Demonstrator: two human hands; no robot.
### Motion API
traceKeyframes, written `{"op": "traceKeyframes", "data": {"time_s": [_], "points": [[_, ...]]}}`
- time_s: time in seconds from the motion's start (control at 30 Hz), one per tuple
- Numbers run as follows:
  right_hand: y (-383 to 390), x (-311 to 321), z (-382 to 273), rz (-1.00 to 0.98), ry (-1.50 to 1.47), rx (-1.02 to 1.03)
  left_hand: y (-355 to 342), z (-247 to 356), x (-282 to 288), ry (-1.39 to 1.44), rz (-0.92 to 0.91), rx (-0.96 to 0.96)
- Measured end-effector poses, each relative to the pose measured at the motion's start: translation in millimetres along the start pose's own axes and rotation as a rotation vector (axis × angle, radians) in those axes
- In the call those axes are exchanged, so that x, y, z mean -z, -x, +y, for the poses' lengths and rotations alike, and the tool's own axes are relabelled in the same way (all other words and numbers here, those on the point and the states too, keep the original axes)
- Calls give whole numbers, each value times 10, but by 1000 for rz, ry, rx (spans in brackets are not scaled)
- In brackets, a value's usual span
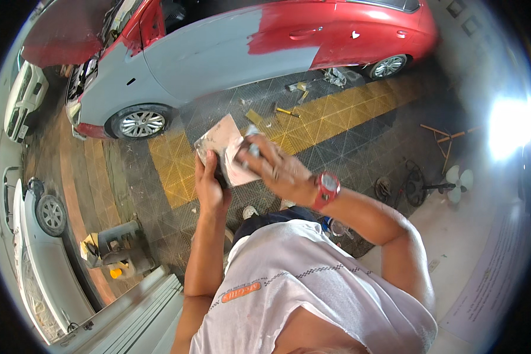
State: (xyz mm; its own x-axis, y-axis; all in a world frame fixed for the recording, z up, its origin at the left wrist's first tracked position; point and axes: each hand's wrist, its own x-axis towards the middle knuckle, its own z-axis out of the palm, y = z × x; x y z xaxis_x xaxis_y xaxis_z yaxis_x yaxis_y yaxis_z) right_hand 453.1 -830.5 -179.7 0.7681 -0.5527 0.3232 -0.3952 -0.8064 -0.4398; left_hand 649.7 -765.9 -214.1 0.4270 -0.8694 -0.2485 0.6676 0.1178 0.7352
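Observation:
In front of my body, my left hand (pixel 211 183) grips a flat, pale pink board (pixel 221 137) by its lower left edge, with the thumb lying along it. Greyish smears mark the board's surface. My right hand (pixel 274 165), with a red watch on its wrist, is over the board's right side. Its fingers are curled round a small grey-white item (pixel 252 131). Most of that item is hidden, so its kind cannot be made out.
A red car (pixel 218 56) with grey primed panels stands ahead. A hammer-like tool (pixel 288 112) and scraps lie on the grid floor. Right are a wooden stand (pixel 448 138) and a fan (pixel 457 183); left, a cluttered bin (pixel 124 245) and a white car (pixel 50 265).

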Motion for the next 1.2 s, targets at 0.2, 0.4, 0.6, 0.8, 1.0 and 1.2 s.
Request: {"op": "traceKeyframes", "data": {"time_s": [0.2,0.4,0.6,0.8,1.0,1.2], "points": [[-75,597,274,1,360,42,-139,-415,115,-128,101,-92],[40,834,348,-64,143,1,-296,-458,-205,-69,108,-184],[445,685,943,-84,292,-68,-250,-553,-811,6,54,-106],[243,1145,1253,68,254,7,-211,-869,-1104,-406,-106,-20],[602,868,1333,-157,242,192,-374,-991,-1129,-280,83,-265],[371,1387,1270,-48,-128,224,-415,-967,-1186,-102,127,-83]]}}
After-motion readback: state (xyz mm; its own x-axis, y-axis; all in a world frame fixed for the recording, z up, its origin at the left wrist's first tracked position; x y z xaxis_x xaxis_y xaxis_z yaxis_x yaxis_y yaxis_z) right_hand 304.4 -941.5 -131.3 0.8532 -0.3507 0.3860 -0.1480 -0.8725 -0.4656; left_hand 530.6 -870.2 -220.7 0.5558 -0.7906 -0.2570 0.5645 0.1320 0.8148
